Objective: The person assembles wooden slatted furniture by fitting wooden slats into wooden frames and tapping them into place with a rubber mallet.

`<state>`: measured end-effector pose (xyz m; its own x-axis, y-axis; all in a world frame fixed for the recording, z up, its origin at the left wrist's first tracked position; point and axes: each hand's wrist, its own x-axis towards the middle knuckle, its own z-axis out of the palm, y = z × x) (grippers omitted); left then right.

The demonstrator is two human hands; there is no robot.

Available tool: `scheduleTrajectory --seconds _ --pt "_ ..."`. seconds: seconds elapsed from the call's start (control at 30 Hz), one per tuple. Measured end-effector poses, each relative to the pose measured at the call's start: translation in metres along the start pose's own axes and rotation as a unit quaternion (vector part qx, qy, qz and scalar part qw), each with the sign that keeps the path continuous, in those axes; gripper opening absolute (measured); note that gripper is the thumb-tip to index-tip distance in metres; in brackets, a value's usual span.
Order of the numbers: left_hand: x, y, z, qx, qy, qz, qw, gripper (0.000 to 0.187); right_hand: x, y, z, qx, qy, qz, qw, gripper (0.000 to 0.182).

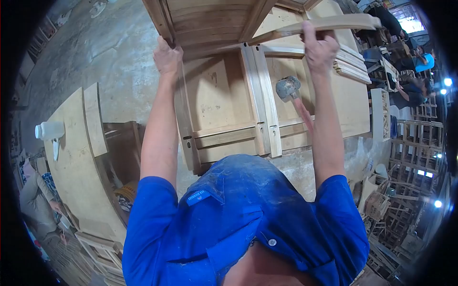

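Observation:
My left hand (168, 57) is closed around the lower end of a post of a slatted wooden frame (210, 21), which stands up at the far side of the worktable. My right hand (321, 51) grips a long, slightly curved wooden piece (348, 21) that reaches out to the right. Between my forearms, a jointed wooden frame (224, 131) with slotted posts lies flat on the table. A mallet (288, 89) with a dark, worn head and a reddish handle rests within its right section, the handle end partly behind my right forearm.
Several wooden strips (352, 71) are stacked at the table's right. On the left stands another plywood-topped table (71, 157) with a white plastic bottle (50, 130) on it. A person (38, 200) is at the far left; others (422, 62) work at the right near stacked wooden frames (417, 143).

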<state>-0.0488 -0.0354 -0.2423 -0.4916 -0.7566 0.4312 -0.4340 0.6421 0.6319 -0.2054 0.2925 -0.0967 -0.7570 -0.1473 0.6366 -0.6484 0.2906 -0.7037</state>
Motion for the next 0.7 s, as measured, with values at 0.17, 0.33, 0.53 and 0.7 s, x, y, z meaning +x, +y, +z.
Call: scheduleTrajectory --seconds 0.17,0.33,0.53,0.7 --pt "-0.001 0.001 -0.002 0.010 -0.001 -0.003 1.000 0.033 0.008 0.002 0.033 -0.064 -0.020 -0.047 0.997 0.028" --pt "0.000 -0.004 0.003 -0.021 0.009 0.000 1.000 0.030 0.038 -0.024 0.057 -0.202 -0.042 -0.058 0.977 0.024" --pt "-0.002 -0.003 0.000 -0.047 0.009 0.020 0.999 0.028 0.055 0.015 0.091 -0.256 -0.034 -0.038 0.965 0.027" --pt "0.000 0.003 -0.004 -0.053 0.014 0.001 0.999 0.026 0.049 0.009 0.099 -0.177 -0.076 -0.106 0.975 0.037"
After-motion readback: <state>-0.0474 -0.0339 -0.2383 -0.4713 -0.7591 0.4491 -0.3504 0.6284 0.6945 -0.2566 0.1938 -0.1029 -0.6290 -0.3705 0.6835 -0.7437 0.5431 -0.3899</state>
